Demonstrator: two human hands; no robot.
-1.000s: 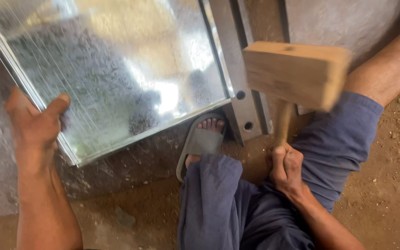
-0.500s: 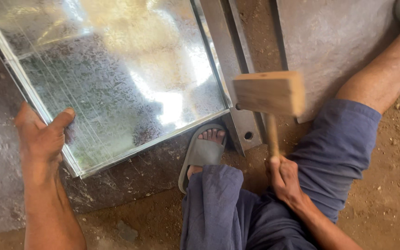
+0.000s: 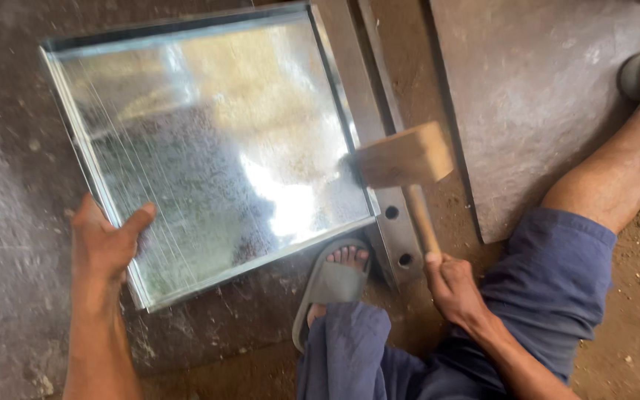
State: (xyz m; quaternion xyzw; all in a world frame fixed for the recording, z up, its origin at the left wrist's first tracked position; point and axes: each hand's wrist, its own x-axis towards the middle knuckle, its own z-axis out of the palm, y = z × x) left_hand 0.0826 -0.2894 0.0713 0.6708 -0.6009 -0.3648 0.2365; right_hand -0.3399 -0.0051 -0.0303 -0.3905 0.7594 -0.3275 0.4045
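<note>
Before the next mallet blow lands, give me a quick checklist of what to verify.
1. Left hand steadies the sheet-metal tray by its left rim: ok.
2. Right hand has a full grip on the wooden mallet handle: ok.
3. Mallet head over the tray's right edge: ok.
4. Sandalled foot clear of the strike spot: cannot tell, it sits close.
5. Tray backed by the steel bar: cannot tell.

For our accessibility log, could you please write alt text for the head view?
Right hand holds a wooden mallet at the right edge of a shiny sheet-metal tray; left hand grips its left rim. A sandalled foot rests beside a holed steel bar.
</note>
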